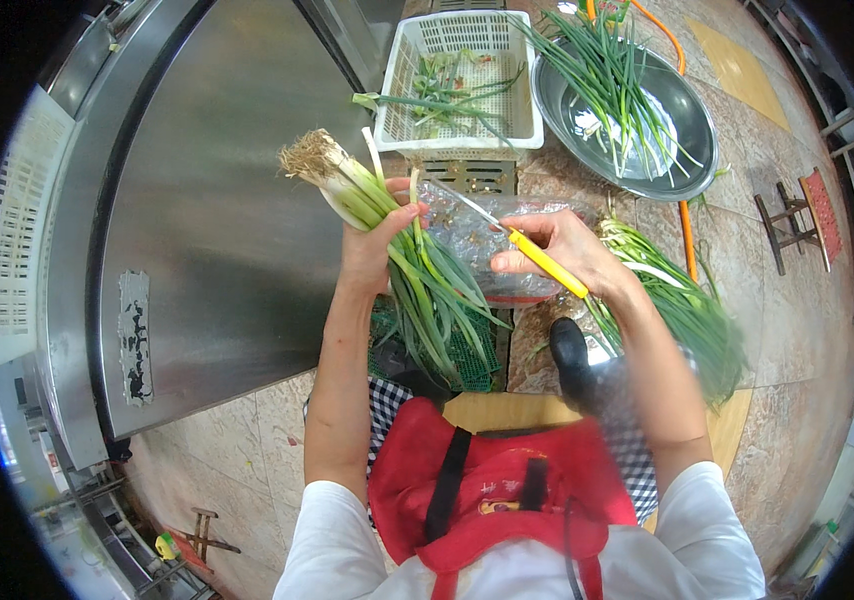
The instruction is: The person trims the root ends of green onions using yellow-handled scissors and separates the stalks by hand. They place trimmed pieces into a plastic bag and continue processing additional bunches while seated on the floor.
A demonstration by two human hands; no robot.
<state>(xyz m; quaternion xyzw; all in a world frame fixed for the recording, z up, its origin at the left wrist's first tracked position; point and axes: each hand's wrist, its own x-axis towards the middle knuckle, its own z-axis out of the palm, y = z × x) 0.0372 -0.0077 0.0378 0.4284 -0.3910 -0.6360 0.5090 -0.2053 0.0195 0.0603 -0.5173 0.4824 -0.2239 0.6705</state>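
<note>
My left hand (pixel 378 240) grips a bunch of green onions (pixel 434 285), their hairy roots pointing to the upper left and the green leaves hanging to the lower right. Between the fingers and thumb of my right hand (pixel 566 247) is a knife with a yellow handle (pixel 547 262); its narrow blade points up and left towards the bunch, not clearly touching it. Under both hands lies a clear plastic bag (pixel 457 229) on the floor. A larger pile of green onions (pixel 686 322) rests to the right, partly behind my right forearm.
A white plastic basket (pixel 536 90) with onion scraps stands ahead, beside a steel basin (pixel 704 142) holding trimmed green onions. A stainless steel cabinet (pixel 224 210) rises at the left. An orange hose (pixel 688 240) crosses the tiled floor; a folding stool (pixel 821 217) stands at the right.
</note>
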